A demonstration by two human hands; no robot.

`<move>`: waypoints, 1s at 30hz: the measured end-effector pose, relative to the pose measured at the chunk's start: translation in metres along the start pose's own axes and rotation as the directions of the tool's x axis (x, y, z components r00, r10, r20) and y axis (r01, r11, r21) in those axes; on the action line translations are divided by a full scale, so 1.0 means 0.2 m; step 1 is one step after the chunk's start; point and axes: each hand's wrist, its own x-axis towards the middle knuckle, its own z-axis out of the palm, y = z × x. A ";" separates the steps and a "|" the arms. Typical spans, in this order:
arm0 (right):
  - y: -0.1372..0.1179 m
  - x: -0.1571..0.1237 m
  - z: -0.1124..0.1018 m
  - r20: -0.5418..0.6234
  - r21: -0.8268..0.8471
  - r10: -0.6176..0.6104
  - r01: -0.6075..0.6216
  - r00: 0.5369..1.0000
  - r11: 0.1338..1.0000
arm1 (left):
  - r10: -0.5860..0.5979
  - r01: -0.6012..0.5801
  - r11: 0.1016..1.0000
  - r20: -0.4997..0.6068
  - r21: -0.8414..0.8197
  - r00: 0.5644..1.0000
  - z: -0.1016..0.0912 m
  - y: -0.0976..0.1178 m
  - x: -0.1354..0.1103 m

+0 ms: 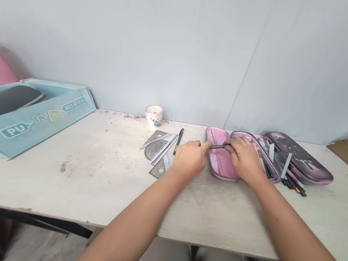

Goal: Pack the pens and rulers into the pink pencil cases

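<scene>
A pink pencil case [221,161] lies open on the white table [89,179], with a second flap holding several pens and pencils [284,172] to its right. My left hand [189,158] and my right hand [246,158] are both closed on the ends of a dark pen [219,146], held level over the case's left compartment. Another black pen [178,140] lies on the table just left of my left hand.
Clear rulers, set squares and a protractor [158,148] lie left of the hands. A small paper cup [154,116] stands by the wall. A light blue cardboard box [27,114] occupies the table's left end. My knees show below the front edge.
</scene>
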 end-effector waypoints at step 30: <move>0.06 -0.10 0.07 -0.114 0.222 0.203 -0.174 0.973 0.960 | -0.200 0.167 0.549 0.065 -0.819 0.978 0.10 -0.05 0.03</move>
